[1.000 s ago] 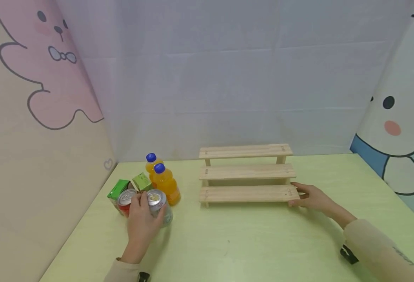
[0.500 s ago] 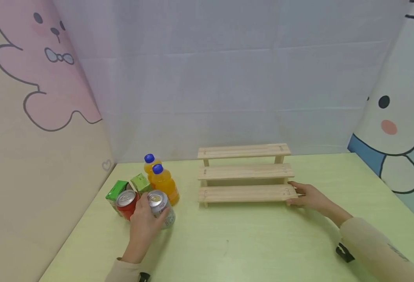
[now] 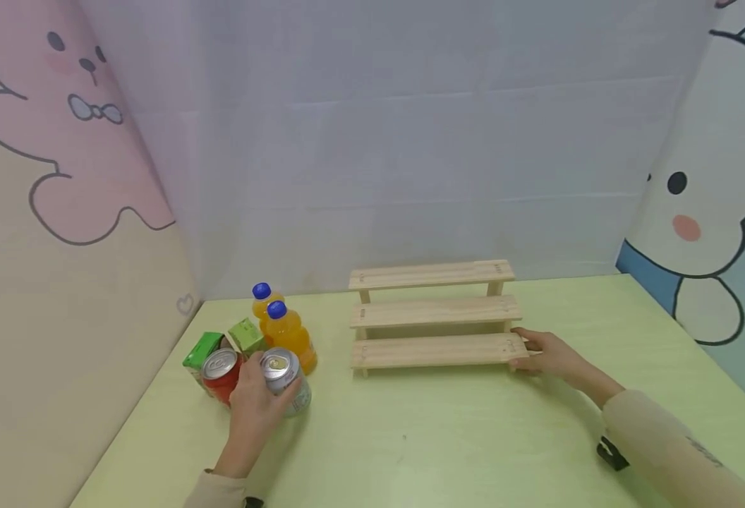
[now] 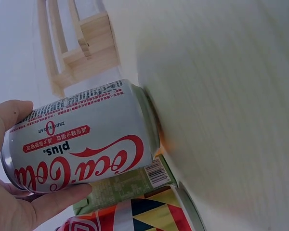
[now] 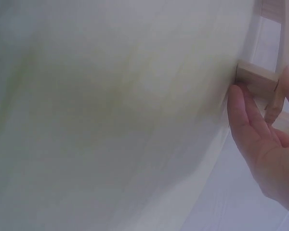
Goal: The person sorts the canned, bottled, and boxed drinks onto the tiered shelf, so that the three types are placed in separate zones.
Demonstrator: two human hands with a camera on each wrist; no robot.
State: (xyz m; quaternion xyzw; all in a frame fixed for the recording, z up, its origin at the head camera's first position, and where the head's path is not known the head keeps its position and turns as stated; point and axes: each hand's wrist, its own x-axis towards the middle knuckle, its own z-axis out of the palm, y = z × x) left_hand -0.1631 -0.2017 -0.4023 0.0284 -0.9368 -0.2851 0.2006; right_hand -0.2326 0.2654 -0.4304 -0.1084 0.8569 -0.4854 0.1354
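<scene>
My left hand (image 3: 253, 408) holds a silver Coca-Cola can (image 3: 281, 377) between thumb and fingers. In the left wrist view the can (image 4: 82, 139) shows red lettering, and its base is close to the tabletop. A red can (image 3: 222, 374) is just left of that hand. Behind stand a green carton (image 3: 204, 351), a lighter green carton (image 3: 247, 335) and two orange juice bottles (image 3: 290, 335) with blue caps. On the right, my right hand (image 3: 550, 358) grips the end of the lowest plank of a three-step wooden shelf (image 3: 436, 351); its fingers reach the leg (image 5: 256, 79) underneath.
The pale yellow-green table (image 3: 404, 451) runs back to a white cloth wall (image 3: 379, 141). A cream side wall (image 3: 112, 339) with a pink bear print borders the left. Another printed panel (image 3: 709, 212) closes the right side.
My left hand has drawn the silver can slightly away from the red can, which now shows more of its side. The right hand stays at the shelf end. The head view shifts slightly.
</scene>
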